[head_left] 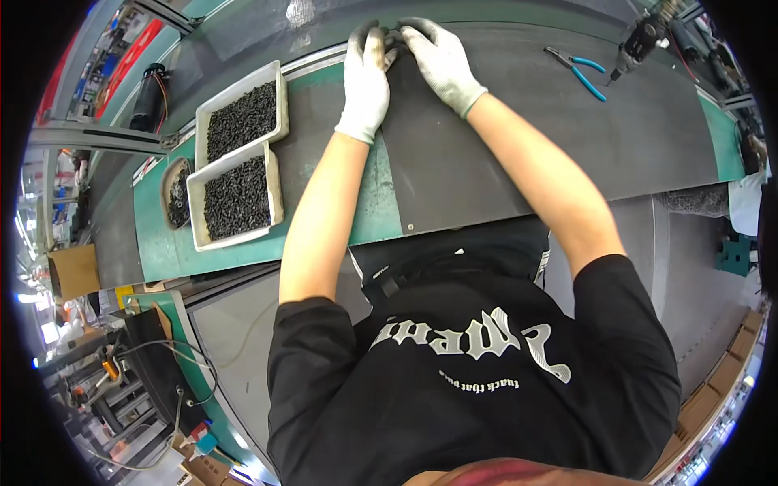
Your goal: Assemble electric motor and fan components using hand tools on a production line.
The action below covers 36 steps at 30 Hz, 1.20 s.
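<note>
Both my hands wear white knitted gloves with dark, dirty fingertips and meet near the far edge of the workbench. My left hand (366, 85) has its fingers bent inward. Opposite it, my right hand (442, 63) curls its fingers toward the same spot. Something small and dark seems to sit between the fingertips, but it blends with the dark bench and I cannot make out its kind. To the left of my left hand stand two white plastic bins, a far one (282, 101) and a near one (276, 190), filled with small black parts.
A small dish (168, 182) of little pieces sits left of the bins. Pliers with blue handles (585, 78) lie on the dark mat (519, 138) at the right. Beyond them is a black power screwdriver (640, 40). A black cylinder with wires (148, 97) stands by the left frame.
</note>
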Tool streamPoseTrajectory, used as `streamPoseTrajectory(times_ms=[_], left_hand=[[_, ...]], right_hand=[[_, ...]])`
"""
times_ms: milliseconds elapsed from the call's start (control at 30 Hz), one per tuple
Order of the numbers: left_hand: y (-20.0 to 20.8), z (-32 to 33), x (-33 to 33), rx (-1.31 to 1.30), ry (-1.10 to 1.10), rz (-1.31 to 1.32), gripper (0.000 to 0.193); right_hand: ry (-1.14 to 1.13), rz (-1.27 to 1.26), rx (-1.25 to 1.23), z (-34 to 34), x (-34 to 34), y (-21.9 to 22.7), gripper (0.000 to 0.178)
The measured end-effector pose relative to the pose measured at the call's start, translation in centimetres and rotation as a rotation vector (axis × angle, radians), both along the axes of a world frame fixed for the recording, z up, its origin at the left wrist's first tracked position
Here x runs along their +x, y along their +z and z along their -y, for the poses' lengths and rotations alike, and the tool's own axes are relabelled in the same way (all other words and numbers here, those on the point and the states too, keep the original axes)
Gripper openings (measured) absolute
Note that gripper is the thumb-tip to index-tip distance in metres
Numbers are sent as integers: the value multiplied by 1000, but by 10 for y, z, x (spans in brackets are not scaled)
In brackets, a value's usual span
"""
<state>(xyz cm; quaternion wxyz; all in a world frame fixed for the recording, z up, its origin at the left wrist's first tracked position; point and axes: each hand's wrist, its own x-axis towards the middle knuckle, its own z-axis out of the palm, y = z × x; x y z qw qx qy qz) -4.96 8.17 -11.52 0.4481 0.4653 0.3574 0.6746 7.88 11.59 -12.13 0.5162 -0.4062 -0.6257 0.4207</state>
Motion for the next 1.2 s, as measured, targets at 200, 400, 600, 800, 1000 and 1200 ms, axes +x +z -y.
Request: streamPoseTrajectory(times_ms=[200, 400, 600, 800, 1000, 1200], left_hand=[[-31, -16, -25, 454, -298, 176, 49], [-3, -5, -34, -2, -229, 226, 88], [5, -2, -40, -131, -371, 462, 79], [9, -6, -35, -239, -402, 566, 72], [9, -3, -36, -250, -402, 539, 69], [10, 1, -35, -251, -348, 424, 68]], right_hand=[[142, -81, 48, 9, -8, 9, 34], [169, -236, -158, 3, 8, 6, 26], [266, -492, -397, 5, 13, 21, 31], [348, -768, -608, 2, 17, 34, 36], [463, -806, -573, -2, 20, 20, 38], [466, -690, -454, 0, 17, 15, 38]])
